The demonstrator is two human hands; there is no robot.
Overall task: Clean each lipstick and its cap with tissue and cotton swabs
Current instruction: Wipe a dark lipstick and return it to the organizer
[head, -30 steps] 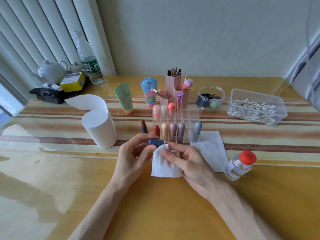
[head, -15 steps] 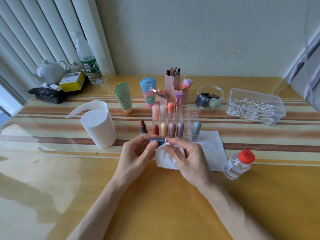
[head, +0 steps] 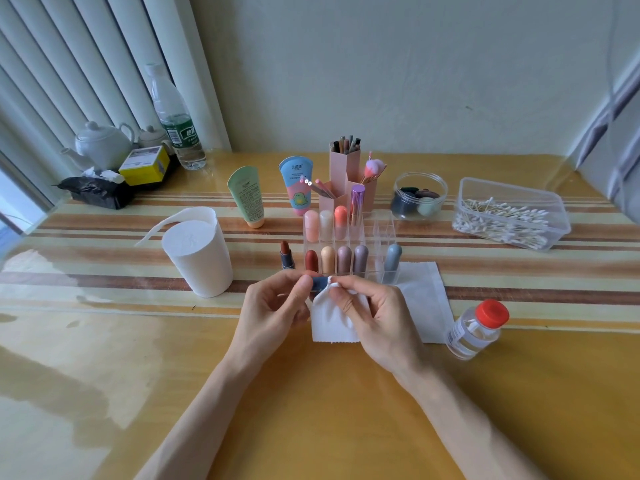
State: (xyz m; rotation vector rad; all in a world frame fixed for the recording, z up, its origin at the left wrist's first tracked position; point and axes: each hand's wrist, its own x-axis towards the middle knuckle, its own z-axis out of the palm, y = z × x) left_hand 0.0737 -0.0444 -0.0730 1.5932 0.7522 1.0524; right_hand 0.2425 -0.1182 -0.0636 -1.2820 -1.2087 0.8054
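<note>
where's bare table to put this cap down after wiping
Widest bare patch: the near-left table, bordered by the tissue roll and the left hand. Also free: the near-right table beside the red-capped bottle, and the strip between the clear organiser and the cotton swab box. Crowded: around the organiser, with the uncapped lipstick, tubes and brush holders.

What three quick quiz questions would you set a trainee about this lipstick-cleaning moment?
1. True or false: the uncapped lipstick stands inside the clear organizer.
2. What does the right hand hold against the blue cap? A) cotton swab B) tissue C) brush
3. Which hand pinches the blue cap?
Key: 1 false, it stands beside the organizer; 2 B; 3 the left hand.
</note>
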